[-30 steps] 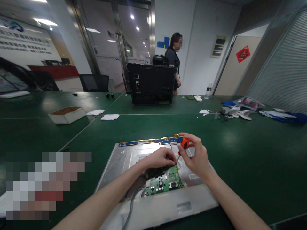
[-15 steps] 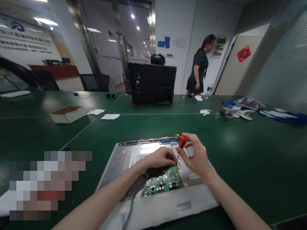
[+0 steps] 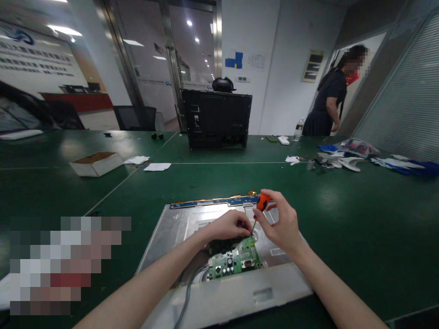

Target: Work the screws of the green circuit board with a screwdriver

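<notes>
A screwdriver [image 3: 263, 201] with an orange and black handle stands nearly upright, its handle pinched in the fingers of my right hand [image 3: 283, 224]. Its thin shaft runs down to the upper right corner of a green circuit board [image 3: 236, 260]. Beside the tip, the curled fingers of my left hand [image 3: 236, 223] come together; whether they grip anything there is hidden. The board sits on the silver metal back of a display panel [image 3: 181, 224] lying on the table. Along the panel's far edge runs a narrow blue circuit strip [image 3: 212, 203]. A grey cable [image 3: 188, 297] leads from the board towards me.
A black monitor [image 3: 216, 119] stands across the green table [image 3: 346, 228]. To the left are an open white box [image 3: 98, 165] and papers [image 3: 157, 167]. At the right lie metal parts [image 3: 325, 159] and plastic bags [image 3: 360, 147]. A person [image 3: 327, 100] is by the doorway.
The person in the background has walked right, to the doorway. The screwdriver handle has turned slightly in my right hand; my left hand has stayed in place.
</notes>
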Motion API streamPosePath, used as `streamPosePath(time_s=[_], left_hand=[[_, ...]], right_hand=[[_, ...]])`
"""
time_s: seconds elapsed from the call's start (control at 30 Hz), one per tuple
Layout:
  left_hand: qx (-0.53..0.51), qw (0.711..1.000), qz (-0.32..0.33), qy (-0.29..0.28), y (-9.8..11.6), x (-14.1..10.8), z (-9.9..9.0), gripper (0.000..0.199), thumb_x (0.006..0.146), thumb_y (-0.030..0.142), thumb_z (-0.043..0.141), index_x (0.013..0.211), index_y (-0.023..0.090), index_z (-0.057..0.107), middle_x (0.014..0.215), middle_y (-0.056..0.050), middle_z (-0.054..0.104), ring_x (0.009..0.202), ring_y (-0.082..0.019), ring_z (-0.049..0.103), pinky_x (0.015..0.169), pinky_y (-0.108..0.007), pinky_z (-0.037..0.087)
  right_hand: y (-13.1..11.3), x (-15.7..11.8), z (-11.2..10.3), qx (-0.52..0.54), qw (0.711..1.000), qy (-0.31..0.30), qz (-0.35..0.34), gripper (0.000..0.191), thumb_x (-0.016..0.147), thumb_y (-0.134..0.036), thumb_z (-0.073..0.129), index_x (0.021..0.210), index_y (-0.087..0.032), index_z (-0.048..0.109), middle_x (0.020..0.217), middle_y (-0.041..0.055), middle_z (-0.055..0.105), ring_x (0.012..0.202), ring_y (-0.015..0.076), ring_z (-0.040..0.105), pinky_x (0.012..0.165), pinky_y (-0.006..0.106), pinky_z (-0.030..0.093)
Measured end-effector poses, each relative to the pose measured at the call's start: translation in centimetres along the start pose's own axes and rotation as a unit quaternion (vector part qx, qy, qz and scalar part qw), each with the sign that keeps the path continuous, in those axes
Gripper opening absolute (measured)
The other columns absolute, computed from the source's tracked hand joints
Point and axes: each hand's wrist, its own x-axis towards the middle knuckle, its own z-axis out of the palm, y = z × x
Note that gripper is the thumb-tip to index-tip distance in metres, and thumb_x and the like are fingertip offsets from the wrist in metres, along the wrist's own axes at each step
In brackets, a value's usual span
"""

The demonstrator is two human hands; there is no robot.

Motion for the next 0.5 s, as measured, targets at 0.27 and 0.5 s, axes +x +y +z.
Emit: streamPosePath(time_s=[0.27, 0.5], left_hand=[[-0.001, 1.0, 0.001, -0.006, 0.34, -0.05, -0.07, 0.006, 0.071, 0.011, 0.066, 0.073, 0.015, 0.07, 0.066, 0.002, 0.064, 0.065, -0.013, 0.056, 0.062, -0.02, 0.042], [-0.005, 1.0, 0.006, 0.004, 0.24, -0.06, -0.03, 0.006, 0.071, 0.011, 0.067, 0.075, 0.014, 0.071, 0.07, 0.001, 0.065, 0.067, -0.013, 0.057, 0.064, -0.021, 0.042]], right_hand=[[-0.4, 0.34, -0.2, -0.001, 1.0, -0.002, -0.014, 0.039, 0.085, -0.017, 0.056, 0.122, -0.028, 0.052, 0.102, 0.0066, 0.055, 0.079, 0.0168, 0.061, 0.065, 0.032, 0.054], [-0.01, -0.02, -0.03, 0.013, 1.0, -0.006, -0.008, 0.043, 0.083, -0.02, 0.06, 0.124, -0.024, 0.047, 0.101, 0.0071, 0.062, 0.077, 0.0173, 0.061, 0.063, 0.031, 0.054]])
